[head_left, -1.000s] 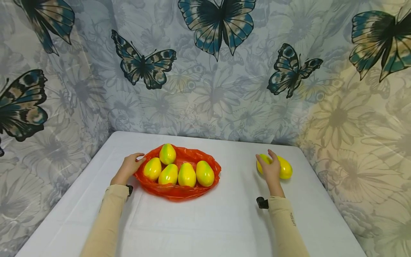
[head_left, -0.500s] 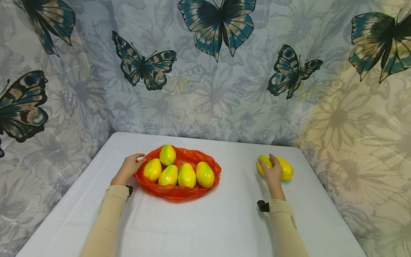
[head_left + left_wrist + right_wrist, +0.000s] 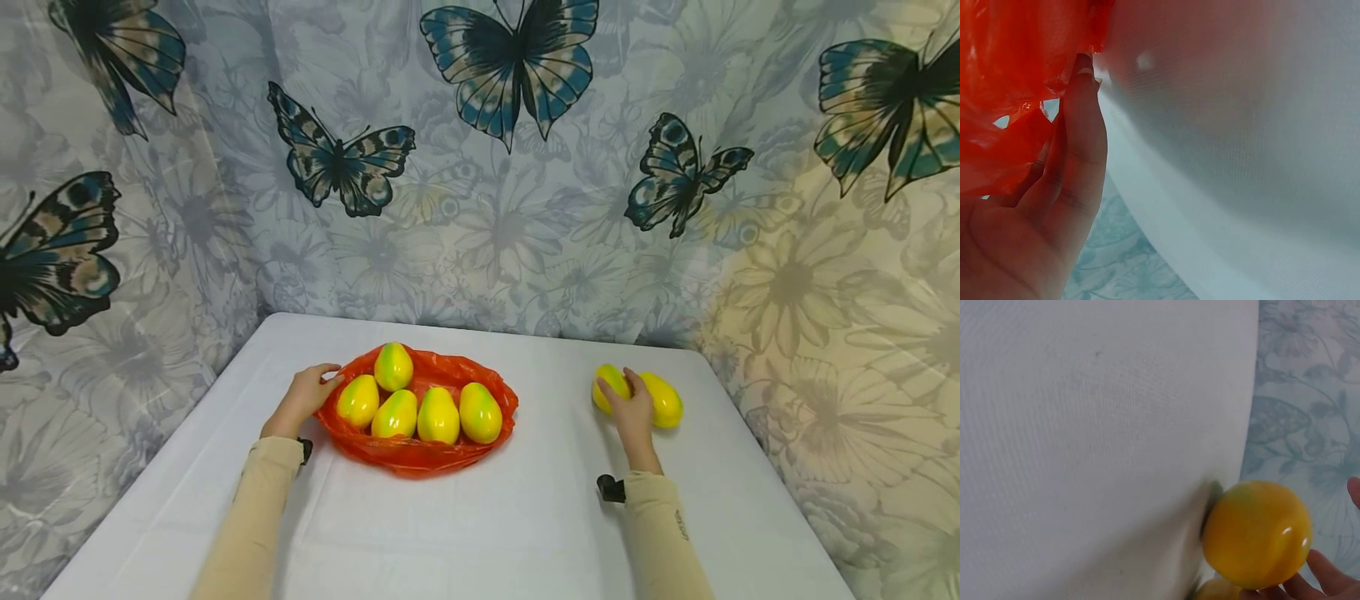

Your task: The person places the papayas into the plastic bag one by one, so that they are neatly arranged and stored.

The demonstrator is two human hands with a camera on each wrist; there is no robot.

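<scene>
A red plastic bag (image 3: 416,460), its mouth spread wide, lies left of centre in the head view with several glossy yellow-green mangoes (image 3: 438,417) inside. The left hand (image 3: 302,398) grips the bag's left rim. In the left wrist view, the red plastic (image 3: 1004,150) lies against its fingers, and the thumb is not visible. At the right, the right hand (image 3: 633,415) holds a mango (image 3: 611,387) between thumb and fingers. Another mango (image 3: 663,400) lies just right of that hand. The right wrist view shows the held mango (image 3: 1257,534) with fingertips at its lower right.
A white cloth (image 3: 480,533) covers the table. Curtains (image 3: 510,250) printed with butterflies and flowers stand behind and beside it. A dark wrist camera (image 3: 611,489) sits at the right cuff.
The right fingers have closed around the left mango of the pair, which has shifted slightly left with the hand. The left hand and the bag stay in place. The head view has tilted a little.
</scene>
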